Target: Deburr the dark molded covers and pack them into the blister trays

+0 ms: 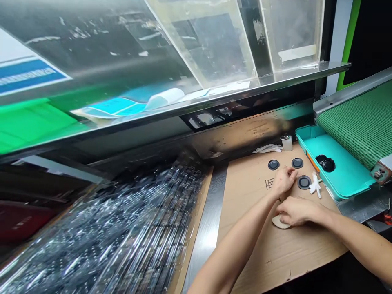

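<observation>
Above a cardboard sheet [251, 220], my left hand [284, 180] has its fingers pinched together; whatever they hold, if anything, is too small to make out. My right hand [298, 210] is just below it, fingers curled over a flat cream-coloured pad [281, 222] on the cardboard. Three round black lids lie near my hands: one lid [273, 164] to the left, another lid [297, 163] just beyond my left hand, and a third lid [304, 182] to its right. A crumpled white cloth [315, 185] rests beside the third lid.
A teal tray [346, 181] holding black round pieces [326, 164] stands at right, beneath a green conveyor belt [361, 118]. A small whitish bottle [287, 143] and a white glove [268, 148] lie behind. Stacked clear plastic parts [131, 228] fill the left. A metal ledge [183, 102] overhangs.
</observation>
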`<state>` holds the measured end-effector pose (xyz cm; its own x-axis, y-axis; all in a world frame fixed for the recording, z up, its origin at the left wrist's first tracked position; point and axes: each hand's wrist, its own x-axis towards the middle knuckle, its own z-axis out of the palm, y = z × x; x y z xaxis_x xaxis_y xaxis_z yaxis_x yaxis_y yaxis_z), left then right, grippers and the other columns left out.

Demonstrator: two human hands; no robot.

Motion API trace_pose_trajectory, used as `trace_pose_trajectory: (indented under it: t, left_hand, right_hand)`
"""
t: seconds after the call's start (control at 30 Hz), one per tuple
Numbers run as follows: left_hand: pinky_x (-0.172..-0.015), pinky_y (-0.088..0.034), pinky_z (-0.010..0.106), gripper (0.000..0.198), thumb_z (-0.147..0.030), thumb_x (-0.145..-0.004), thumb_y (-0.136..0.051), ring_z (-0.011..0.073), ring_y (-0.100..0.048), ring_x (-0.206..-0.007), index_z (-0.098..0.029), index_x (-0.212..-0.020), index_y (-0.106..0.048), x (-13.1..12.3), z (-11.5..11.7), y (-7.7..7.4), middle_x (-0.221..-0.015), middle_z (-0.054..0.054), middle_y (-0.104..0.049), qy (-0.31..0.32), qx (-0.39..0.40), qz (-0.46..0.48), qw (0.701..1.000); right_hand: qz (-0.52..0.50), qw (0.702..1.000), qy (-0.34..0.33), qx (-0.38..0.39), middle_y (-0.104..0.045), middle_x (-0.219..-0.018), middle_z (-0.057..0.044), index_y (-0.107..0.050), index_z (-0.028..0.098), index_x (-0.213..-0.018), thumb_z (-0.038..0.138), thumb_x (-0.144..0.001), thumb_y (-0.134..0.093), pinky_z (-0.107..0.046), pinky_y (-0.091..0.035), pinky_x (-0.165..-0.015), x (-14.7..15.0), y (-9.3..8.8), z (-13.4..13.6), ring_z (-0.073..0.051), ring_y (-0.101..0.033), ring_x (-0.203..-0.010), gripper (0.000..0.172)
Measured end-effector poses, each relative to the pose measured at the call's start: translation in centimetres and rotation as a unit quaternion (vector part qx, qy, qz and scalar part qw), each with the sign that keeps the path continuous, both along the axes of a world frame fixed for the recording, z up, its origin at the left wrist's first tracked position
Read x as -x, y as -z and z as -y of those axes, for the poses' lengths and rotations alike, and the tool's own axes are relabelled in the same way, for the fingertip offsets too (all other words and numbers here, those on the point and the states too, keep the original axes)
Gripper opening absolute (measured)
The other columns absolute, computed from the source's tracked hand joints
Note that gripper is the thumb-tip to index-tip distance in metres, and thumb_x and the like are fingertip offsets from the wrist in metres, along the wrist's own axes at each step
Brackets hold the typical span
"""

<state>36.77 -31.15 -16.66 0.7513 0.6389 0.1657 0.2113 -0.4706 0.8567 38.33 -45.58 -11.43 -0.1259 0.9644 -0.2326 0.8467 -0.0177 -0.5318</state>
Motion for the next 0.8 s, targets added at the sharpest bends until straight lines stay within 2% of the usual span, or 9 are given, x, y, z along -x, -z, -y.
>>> trace_pose_trajectory:
  t: [0.1,0.2,0.27,0.33,0.43,0.5,0.57,0.63,0.8]
  left_hand:
    - [-0.107,-0.046,0.046,0.032,-0.038,-0.090,-0.063,0.0301,-0.063,-0.112,-0.018,-0.112,-0.074,1.6,-3.9,-0.2,-0.118,0.016,-0.067,-0.068,-0.053,-0.002,0.996]
    - [-0.122,-0.030,0.053,0.057,-0.038,-0.086,-0.067,0.0369,-0.042,-0.142,-0.017,-0.138,-0.060,3.5,-7.9,0.2,-0.147,0.019,-0.051,-0.128,-0.101,-0.027,0.986]
    - [-0.125,-0.024,0.055,0.069,-0.043,-0.084,-0.070,0.0387,-0.030,-0.150,-0.019,-0.147,-0.053,4.2,-9.7,0.7,-0.158,0.019,-0.042,-0.128,-0.136,-0.068,0.980]
    - [-0.124,-0.021,0.058,0.068,-0.048,-0.085,-0.070,0.0406,-0.026,-0.153,-0.021,-0.145,-0.054,4.1,-10.5,1.3,-0.162,0.018,-0.040,-0.112,-0.152,-0.115,0.975]
    - [-0.121,-0.022,0.064,0.052,-0.047,-0.083,-0.073,0.0437,-0.032,-0.148,-0.022,-0.128,-0.065,3.1,-10.2,1.9,-0.154,0.018,-0.051,-0.118,-0.136,-0.140,0.974]
    - [-0.119,-0.028,0.061,0.043,-0.039,-0.079,-0.078,0.0399,-0.045,-0.139,-0.022,-0.118,-0.066,2.4,-9.4,2.0,-0.139,0.016,-0.063,-0.125,-0.082,-0.084,0.985]
    - [-0.114,-0.039,0.052,0.041,-0.032,-0.076,-0.080,0.0320,-0.059,-0.123,-0.022,-0.112,-0.064,2.3,-8.3,1.9,-0.121,0.012,-0.070,-0.110,0.020,0.027,0.993]
    - [-0.104,-0.049,0.043,0.037,-0.031,-0.076,-0.079,0.0245,-0.067,-0.106,-0.021,-0.107,-0.061,3.0,-7.0,1.7,-0.109,0.009,-0.072,-0.090,0.106,0.113,0.984]
    - [-0.084,-0.057,0.032,0.048,-0.039,-0.074,-0.081,0.0181,-0.072,-0.088,-0.020,-0.111,-0.056,7.7,-4.3,1.2,-0.100,0.007,-0.074,-0.100,0.250,0.208,0.940]
  right_hand:
    - [0.017,0.999,-0.017,-0.024,-0.077,-0.099,-0.009,-0.078,0.021,-0.104,0.026,-0.090,-0.059,-0.030,-0.047,-0.074,0.4,0.3,-3.1,-0.025,-0.071,-0.092,0.024]
    - [0.018,0.997,-0.037,-0.071,-0.075,-0.097,-0.008,-0.077,0.022,-0.093,0.031,-0.091,-0.064,-0.031,-0.047,-0.078,0.0,0.0,-4.9,-0.024,-0.069,-0.093,0.017]
    - [0.019,0.992,-0.006,-0.126,-0.074,-0.099,-0.007,-0.077,0.023,-0.096,0.032,-0.095,-0.061,-0.032,-0.048,-0.084,-1.1,-0.5,-4.5,-0.023,-0.068,-0.096,0.018]
    - [0.042,0.977,0.083,-0.190,-0.073,-0.102,-0.007,-0.075,0.024,-0.102,0.031,-0.101,-0.053,-0.033,-0.048,-0.088,-2.6,-0.8,-2.8,-0.022,-0.067,-0.098,0.023]
    - [0.151,0.921,0.274,-0.233,-0.071,-0.109,-0.013,-0.069,0.020,-0.111,0.033,-0.106,-0.042,-0.037,-0.050,-0.081,-4.3,-0.6,0.8,-0.025,-0.067,-0.095,0.030]
    - [0.232,0.880,0.354,-0.213,-0.067,-0.120,-0.020,-0.065,0.017,-0.118,0.035,-0.106,-0.041,-0.040,-0.050,-0.074,-4.6,0.2,2.8,-0.030,-0.066,-0.093,0.033]
    - [0.280,0.865,0.372,-0.188,-0.063,-0.130,-0.025,-0.062,0.014,-0.125,0.035,-0.105,-0.041,-0.043,-0.050,-0.070,-4.4,1.3,3.8,-0.035,-0.065,-0.098,0.036]
    - [0.295,0.862,0.368,-0.185,-0.062,-0.132,-0.026,-0.061,0.014,-0.129,0.033,-0.104,-0.041,-0.045,-0.052,-0.071,-4.1,2.5,4.2,-0.039,-0.062,-0.104,0.037]
    - [0.294,0.842,0.383,-0.241,-0.062,-0.130,-0.027,-0.054,0.012,-0.143,0.030,-0.103,-0.039,-0.054,-0.052,-0.082,-4.6,4.6,4.5,-0.039,-0.059,-0.107,0.046]
